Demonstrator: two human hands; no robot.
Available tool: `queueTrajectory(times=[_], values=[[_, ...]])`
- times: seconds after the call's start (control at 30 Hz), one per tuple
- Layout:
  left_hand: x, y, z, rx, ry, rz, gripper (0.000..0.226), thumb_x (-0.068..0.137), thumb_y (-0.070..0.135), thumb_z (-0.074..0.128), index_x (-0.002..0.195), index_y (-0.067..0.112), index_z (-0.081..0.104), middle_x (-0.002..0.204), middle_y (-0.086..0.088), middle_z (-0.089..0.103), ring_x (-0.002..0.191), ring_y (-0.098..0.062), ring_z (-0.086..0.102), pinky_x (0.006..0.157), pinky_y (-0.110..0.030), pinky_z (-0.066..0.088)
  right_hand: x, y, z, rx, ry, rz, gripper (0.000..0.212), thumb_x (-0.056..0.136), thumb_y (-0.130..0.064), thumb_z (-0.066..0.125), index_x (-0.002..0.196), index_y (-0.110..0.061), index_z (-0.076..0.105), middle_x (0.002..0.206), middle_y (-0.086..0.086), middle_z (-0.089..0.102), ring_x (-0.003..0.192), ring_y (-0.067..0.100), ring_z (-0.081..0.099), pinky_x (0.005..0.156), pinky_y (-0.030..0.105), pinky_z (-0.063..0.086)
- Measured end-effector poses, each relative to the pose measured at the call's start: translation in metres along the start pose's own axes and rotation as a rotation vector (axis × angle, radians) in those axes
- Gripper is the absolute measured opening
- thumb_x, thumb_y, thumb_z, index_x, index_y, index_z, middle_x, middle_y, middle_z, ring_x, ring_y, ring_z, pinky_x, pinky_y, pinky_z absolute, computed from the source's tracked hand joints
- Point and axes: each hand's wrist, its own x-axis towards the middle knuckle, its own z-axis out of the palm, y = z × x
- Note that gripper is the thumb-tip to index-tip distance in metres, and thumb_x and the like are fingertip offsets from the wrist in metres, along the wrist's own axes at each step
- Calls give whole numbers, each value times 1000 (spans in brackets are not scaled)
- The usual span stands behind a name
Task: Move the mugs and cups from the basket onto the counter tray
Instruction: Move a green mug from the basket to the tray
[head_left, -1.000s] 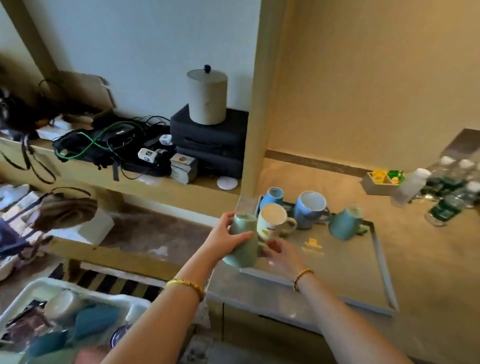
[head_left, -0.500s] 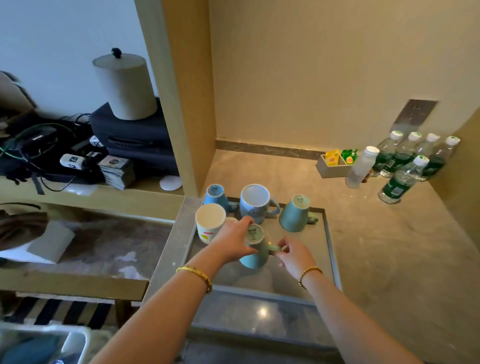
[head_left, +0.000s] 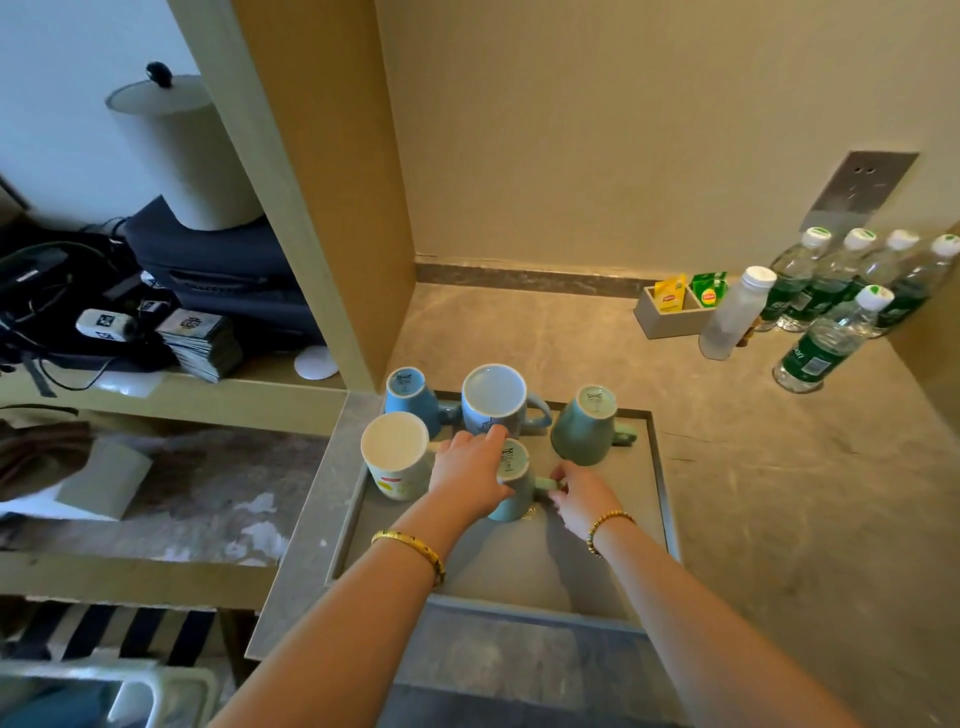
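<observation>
A grey counter tray (head_left: 613, 577) holds several upside-down mugs. My left hand (head_left: 467, 473) grips the body of a pale green mug (head_left: 515, 483) standing upside down on the tray. My right hand (head_left: 582, 496) pinches that mug's handle. Around it stand a white mug (head_left: 396, 457), a small blue mug (head_left: 413, 400), a light blue mug (head_left: 496, 402) and a green mug (head_left: 584, 426). The white basket (head_left: 156, 691) shows at the bottom left corner, its contents mostly cut off.
Several water bottles (head_left: 831, 312) and a tea-bag holder (head_left: 675, 306) stand at the counter's back right. A wooden partition (head_left: 332, 208) rises left of the tray. Bags, cables and a lidded canister (head_left: 182, 150) fill the left shelf.
Both hands have lowered the pale green mug upside down onto the tray in front of the other mugs. The view has swung right, away from the basket.
</observation>
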Motion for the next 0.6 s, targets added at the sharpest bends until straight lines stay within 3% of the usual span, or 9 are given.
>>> queueTrajectory(times=[0.23, 0.43, 0.6], values=[[6, -5, 0, 29, 33, -36, 62, 79, 40, 68, 129, 22, 36, 122, -6, 57, 114, -28, 48, 96, -41, 37, 6, -6, 3, -39, 38, -33, 18, 94, -15, 46, 111, -14, 52, 97, 13, 64, 89, 28, 60, 80, 35, 50], [7, -8, 3, 76, 29, -24, 70, 81, 46, 64, 136, 23, 29, 130, -6, 54, 119, -28, 46, 97, -40, 36, 6, -2, 9, -7, 10, -36, 23, 93, -12, 48, 116, -13, 52, 110, 13, 62, 100, 28, 58, 88, 35, 46], [-1, -14, 2, 69, 69, 3, 75, 83, 53, 58, 143, 22, 25, 145, -5, 39, 133, -27, 32, 107, -41, 29, -4, -11, 22, -100, 198, -25, 43, 90, -7, 51, 132, -12, 43, 129, 11, 48, 117, 28, 50, 95, 37, 46]])
